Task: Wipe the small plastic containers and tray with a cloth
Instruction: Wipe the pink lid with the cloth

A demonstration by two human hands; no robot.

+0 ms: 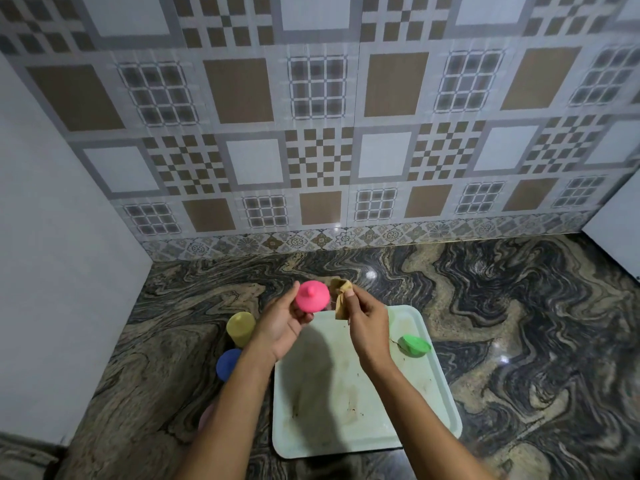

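My left hand point(282, 325) holds a small pink container point(311, 296) with a knobbed lid above the far edge of the tray. Just to its right, my right hand point(363, 320) pinches a crumpled tan cloth point(341, 299), which touches or nearly touches the pink container. Below both hands lies a pale green tray point(363, 403), stained with brown marks. A green container point(414, 346) lies tilted on the tray's right side. A yellow container point(240, 328) and a blue one point(228, 363) stand on the counter left of the tray.
The dark marbled stone counter point(519, 323) stretches right and behind the tray. A patterned tiled wall point(318, 150) rises at the back, a plain wall point(52, 271) at the left. A pale pink object point(205, 415) peeks out beside my left forearm.
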